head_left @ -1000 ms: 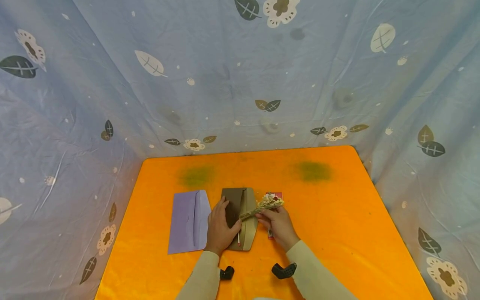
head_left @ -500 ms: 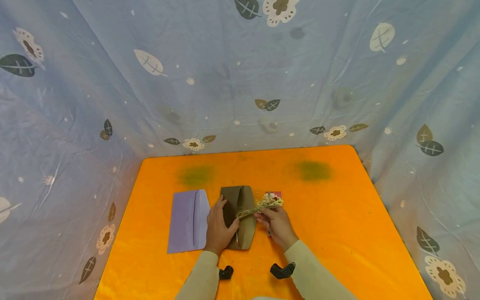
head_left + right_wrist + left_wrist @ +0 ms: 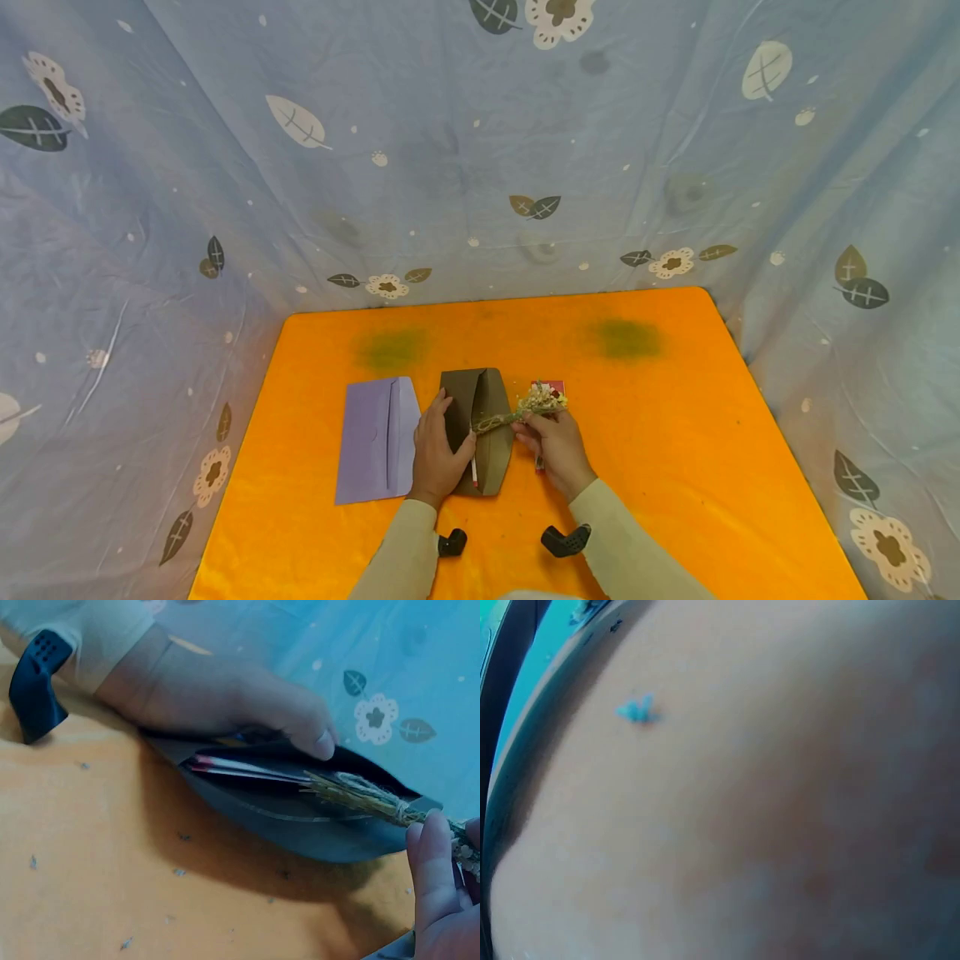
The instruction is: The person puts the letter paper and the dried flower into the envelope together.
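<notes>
The bunch of small dried flowers with yellow-green stems tied in string (image 3: 528,405) is up in the air, held by the right hand (image 3: 558,450). That hand's thumb and fingers pinch the stems just under the flowers. The stem ends are at the mouth of the dark brown paper envelope (image 3: 495,458), but I can't tell how deep they go.

The left hand (image 3: 438,458) rests on the envelope's front. Its fingers are a little apart, and its thumb is at the edge of the mouth, which gapes wide.

It looks like the stems are going in. To do this well, the thumb should hold the mouth wide, and the stems should slide in low and flat, tied end first. A thin white paper slip with a red end (image 3: 474,473) sits in the mouth, so the stems could bump or crumple it. Pinch softly, because dry flowers may snap or drop bits. Go slowly where the string loop could catch on the edge.
</notes>
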The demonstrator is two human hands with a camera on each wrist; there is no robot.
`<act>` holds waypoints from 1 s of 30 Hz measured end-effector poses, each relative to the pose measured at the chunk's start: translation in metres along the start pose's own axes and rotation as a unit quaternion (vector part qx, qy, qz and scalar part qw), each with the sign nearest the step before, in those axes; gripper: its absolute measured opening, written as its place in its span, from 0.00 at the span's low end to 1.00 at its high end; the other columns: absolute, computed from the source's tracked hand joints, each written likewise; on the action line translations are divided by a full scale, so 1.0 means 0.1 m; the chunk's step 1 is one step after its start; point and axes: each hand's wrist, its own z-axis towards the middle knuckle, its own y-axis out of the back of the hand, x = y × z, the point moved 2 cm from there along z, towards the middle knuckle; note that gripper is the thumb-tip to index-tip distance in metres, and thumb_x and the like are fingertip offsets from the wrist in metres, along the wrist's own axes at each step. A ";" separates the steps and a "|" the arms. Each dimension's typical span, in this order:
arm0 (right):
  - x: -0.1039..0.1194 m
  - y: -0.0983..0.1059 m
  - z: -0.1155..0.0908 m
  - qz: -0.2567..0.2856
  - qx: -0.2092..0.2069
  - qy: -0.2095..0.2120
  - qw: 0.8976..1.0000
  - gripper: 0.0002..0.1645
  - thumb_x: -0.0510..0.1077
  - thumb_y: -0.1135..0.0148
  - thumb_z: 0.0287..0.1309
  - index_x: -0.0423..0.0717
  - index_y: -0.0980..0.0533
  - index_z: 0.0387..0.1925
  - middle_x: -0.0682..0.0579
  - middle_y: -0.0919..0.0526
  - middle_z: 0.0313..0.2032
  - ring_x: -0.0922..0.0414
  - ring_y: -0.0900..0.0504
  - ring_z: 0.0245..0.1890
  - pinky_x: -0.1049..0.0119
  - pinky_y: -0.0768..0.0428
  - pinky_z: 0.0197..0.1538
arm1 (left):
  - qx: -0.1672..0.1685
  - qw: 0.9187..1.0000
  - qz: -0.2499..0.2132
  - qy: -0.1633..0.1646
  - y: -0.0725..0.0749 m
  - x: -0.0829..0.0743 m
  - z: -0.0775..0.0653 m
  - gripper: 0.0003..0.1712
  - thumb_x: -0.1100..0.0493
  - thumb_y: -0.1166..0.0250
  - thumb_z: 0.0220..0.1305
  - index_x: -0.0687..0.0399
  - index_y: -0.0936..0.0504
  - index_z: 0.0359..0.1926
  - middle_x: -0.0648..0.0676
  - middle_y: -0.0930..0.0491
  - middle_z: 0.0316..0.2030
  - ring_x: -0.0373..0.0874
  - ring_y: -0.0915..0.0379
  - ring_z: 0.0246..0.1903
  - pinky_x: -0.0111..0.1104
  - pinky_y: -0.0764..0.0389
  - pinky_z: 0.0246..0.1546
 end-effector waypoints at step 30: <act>-0.02 -0.03 0.00 -0.017 -0.029 0.027 0.999 0.22 0.34 0.41 0.79 0.30 0.37 0.66 0.35 0.22 0.50 0.47 0.10 0.48 0.59 0.11 0.46 | 0.002 1.000 0.002 -0.002 -0.01 0.01 0.01 0.41 0.53 0.32 0.69 0.64 0.31 0.77 0.63 0.37 0.80 0.64 0.37 0.74 0.66 0.40 0.70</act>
